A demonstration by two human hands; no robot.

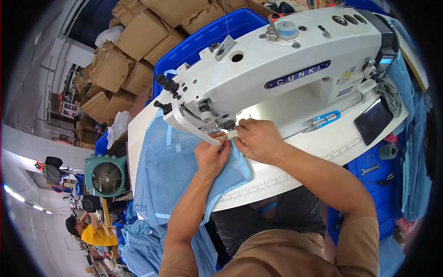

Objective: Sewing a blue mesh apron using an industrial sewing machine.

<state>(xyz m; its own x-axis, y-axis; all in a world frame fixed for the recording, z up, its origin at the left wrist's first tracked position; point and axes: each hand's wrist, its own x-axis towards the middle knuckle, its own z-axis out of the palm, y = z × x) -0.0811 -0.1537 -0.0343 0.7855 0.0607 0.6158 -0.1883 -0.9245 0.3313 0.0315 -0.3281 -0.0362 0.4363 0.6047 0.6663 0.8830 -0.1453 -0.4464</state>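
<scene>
A white sewing machine (207,87) stretches across the table, its needle end above my hands. Light blue mesh fabric (170,173) with a plain blue edging lies under that end and hangs over the table's near left side. Close to the needle area, my left hand (212,156) is closed in a pinch on the fabric. My right hand (259,141) is closed too, fingers curled beside the presser foot and the blue edging; its fingertips are partly hidden, and what they pinch does not show. The needle itself is hidden by machine parts and fingers.
Blue-handled thread snips (326,119) and a dark phone (374,121) lie on the table's right. A ruler strip (277,181) runs along the front edge. Behind stand a blue bin (203,37) and cardboard boxes (143,37). A person in yellow (99,235) sits far left.
</scene>
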